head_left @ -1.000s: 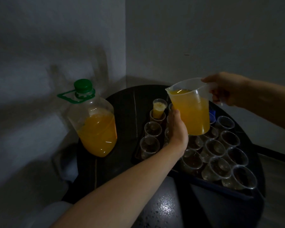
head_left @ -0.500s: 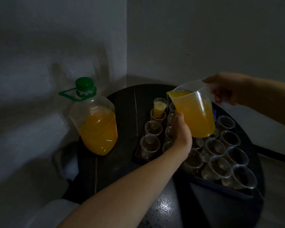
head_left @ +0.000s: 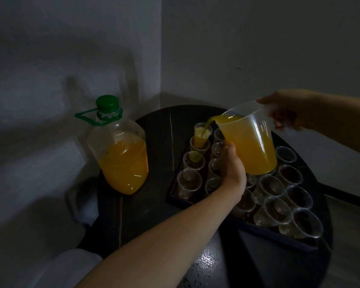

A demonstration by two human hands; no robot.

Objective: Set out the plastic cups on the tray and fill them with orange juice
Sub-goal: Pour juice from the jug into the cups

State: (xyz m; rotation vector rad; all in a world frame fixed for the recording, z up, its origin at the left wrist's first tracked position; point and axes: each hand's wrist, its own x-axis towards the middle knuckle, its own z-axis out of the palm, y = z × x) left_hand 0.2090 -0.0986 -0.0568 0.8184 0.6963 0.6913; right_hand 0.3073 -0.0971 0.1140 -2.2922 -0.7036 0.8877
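Note:
A clear plastic jug [head_left: 252,146] of orange juice is tilted to the left, and my right hand [head_left: 285,113] grips its handle. My left hand [head_left: 233,169] rests against the jug's lower left side with the thumb pointing up; its fingers are hidden under the jug. A stream of juice runs from the spout into a cup [head_left: 202,134] at the tray's far left corner, which is nearly full. Several empty clear cups [head_left: 189,181] stand in rows on the dark tray [head_left: 274,233].
A big clear bottle [head_left: 121,154] with a green cap, about half full of juice, stands left of the tray on the round black table [head_left: 154,204]. White walls meet in a corner close behind. The room is dim.
The jug has tipped further to the left and lowered its spout, and juice now flows into the far left cup. My left hand stayed against the jug's side.

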